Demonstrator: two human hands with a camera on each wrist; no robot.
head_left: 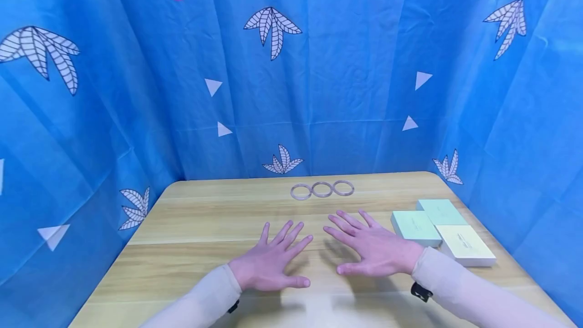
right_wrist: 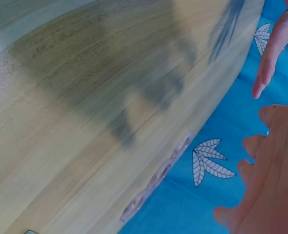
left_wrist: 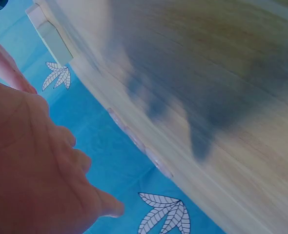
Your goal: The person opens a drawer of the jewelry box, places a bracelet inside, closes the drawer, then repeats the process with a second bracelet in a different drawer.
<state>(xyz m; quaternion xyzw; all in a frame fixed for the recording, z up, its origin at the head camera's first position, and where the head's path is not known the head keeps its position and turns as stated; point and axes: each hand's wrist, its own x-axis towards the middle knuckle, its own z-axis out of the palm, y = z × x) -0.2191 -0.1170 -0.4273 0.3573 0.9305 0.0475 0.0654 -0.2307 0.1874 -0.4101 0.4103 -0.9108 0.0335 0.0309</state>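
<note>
Both hands hover above the wooden table with fingers spread and straight, holding nothing. My left hand (head_left: 271,262) is left of centre; its palm side fills the lower left of the left wrist view. My right hand (head_left: 375,247) is a little to the right, its fingers pointing toward the far left. Beyond them, three thin purplish rings (head_left: 322,190) lie side by side in a row near the table's far edge. Right of my right hand are a small mint box (head_left: 415,227), another mint box (head_left: 441,211) behind it, and a cream-topped box (head_left: 465,242) in front.
The light wooden table (head_left: 205,216) has rounded far corners. A blue curtain (head_left: 355,75) printed with leaves and triangles hangs around its back and sides. Both sleeves are pale, with a dark strap piece (head_left: 421,291) at the right wrist. Hand shadows fall on the wood.
</note>
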